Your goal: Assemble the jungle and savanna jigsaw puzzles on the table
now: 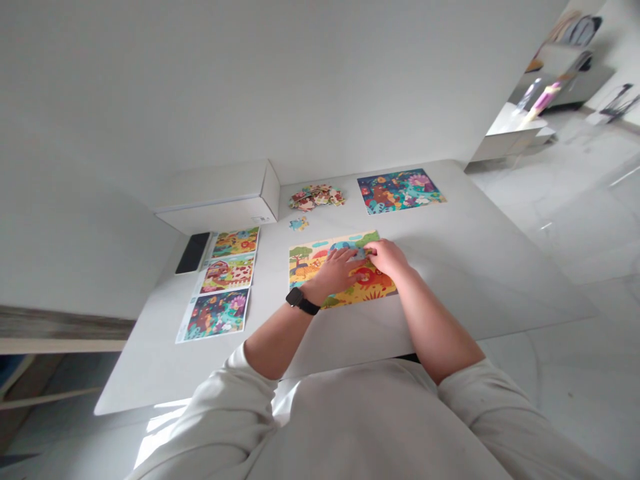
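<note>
A colourful jigsaw puzzle (301,255) with a savanna animal scene lies flat on the white table, in front of my body. My left hand (341,272), with a black watch on its wrist, rests on the middle of it, fingers spread over the pieces. At the puzzle's upper right, my right hand (389,258) has its fingers pinched together against the picture. Whatever is between those fingertips is too small and covered to make out. Both hands hide part of the puzzle, and their fingertips are close together.
Behind the puzzle are a heap of loose pieces (317,198) and a few joined pieces (299,224). A dark-blue animal puzzle (400,191) lies back right. On the left are a white box (220,200), a picture sheet (223,275) and a black phone (193,253). A wall borders the table's back.
</note>
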The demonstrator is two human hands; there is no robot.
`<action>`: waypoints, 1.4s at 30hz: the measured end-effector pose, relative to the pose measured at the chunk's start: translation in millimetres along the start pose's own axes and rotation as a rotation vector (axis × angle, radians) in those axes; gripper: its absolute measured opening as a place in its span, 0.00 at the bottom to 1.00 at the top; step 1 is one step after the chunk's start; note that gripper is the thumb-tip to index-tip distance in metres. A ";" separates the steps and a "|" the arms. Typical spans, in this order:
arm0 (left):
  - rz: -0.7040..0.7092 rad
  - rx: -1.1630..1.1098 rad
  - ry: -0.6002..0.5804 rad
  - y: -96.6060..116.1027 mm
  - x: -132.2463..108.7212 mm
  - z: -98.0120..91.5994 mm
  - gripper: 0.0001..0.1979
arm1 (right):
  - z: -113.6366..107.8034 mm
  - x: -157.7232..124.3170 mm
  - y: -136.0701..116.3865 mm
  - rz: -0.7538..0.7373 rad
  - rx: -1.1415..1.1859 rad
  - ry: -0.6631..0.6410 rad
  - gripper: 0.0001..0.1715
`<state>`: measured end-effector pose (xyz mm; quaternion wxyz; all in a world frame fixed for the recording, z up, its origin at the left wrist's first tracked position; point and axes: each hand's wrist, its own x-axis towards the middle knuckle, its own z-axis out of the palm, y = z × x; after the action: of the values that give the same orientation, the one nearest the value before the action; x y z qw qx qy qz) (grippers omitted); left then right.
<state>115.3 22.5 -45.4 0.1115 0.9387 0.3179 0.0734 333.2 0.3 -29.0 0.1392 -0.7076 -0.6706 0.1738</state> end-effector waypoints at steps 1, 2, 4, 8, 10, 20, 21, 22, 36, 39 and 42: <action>0.002 0.002 0.001 -0.1 -0.2 0.1 0.24 | 0.0 0.0 -0.2 0.000 0.002 -0.003 0.20; 0.002 0.005 0.001 0.0 -0.3 0.2 0.24 | -0.2 -0.1 -0.4 -0.002 0.004 -0.005 0.21; -0.002 0.014 -0.005 0.9 -0.6 -0.3 0.24 | -0.8 -0.1 -0.4 -0.008 0.002 -0.011 0.21; -0.001 0.032 -0.031 2.5 -1.2 -3.3 0.25 | -2.8 -0.2 -0.3 -0.014 -0.010 -0.027 0.20; 0.006 0.029 -0.039 2.2 -1.5 -4.7 0.25 | -3.7 -0.4 -0.5 -0.015 -0.017 -0.040 0.21; 0.017 0.016 -0.070 -3.4 2.3 -7.1 0.22 | -4.5 -1.2 -4.2 0.014 -0.029 -0.053 0.20; 0.021 0.005 -0.066 -4.7 2.7 -7.8 0.21 | -4.2 -1.2 -4.4 0.014 -0.028 -0.051 0.20; 0.027 -0.005 -0.061 -6.1 2.8 -8.5 0.20 | -3.9 -1.3 -4.5 0.013 -0.026 -0.048 0.20; 0.025 -0.203 -0.073 -43.5 13.4 -28.6 0.23 | 1.4 -0.4 -3.4 -0.007 0.029 0.045 0.16; -0.214 -0.183 0.094 -85.1 13.8 -50.3 0.23 | 1.0 0.0 -2.9 -0.050 0.101 0.115 0.17; -0.556 -0.069 0.172 -128.0 7.2 -71.4 0.22 | 1.4 1.2 -0.8 -0.091 0.148 0.160 0.17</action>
<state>31.9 137.5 -8.8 0.1319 0.8015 0.5686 0.1302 332.0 1.5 -29.9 0.2519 -0.6757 -0.6743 0.1590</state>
